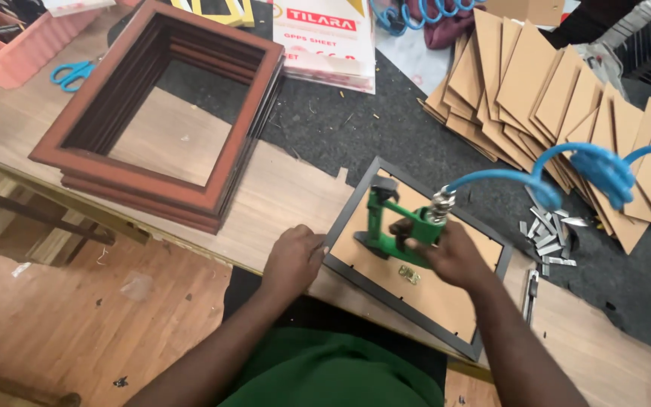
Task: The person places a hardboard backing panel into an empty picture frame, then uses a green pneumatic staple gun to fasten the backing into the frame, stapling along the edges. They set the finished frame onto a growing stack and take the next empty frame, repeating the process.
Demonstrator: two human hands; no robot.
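Right grip (446, 252) clamped on green tacker (393, 220), left grip (293, 260) curled against dark frame's (356, 275) edge.

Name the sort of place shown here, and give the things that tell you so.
Probably a picture-framing workshop: a stack of brown wooden frames, fanned brown backing boards, and a green air-powered tacker on a blue coiled hose, pressed to a dark frame's back.

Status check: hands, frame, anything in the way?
Right hand grips green air stapler on backing board. Left hand steadies dark frame edge. Small brass hanger beside the tool; blue coiled hose trails right.
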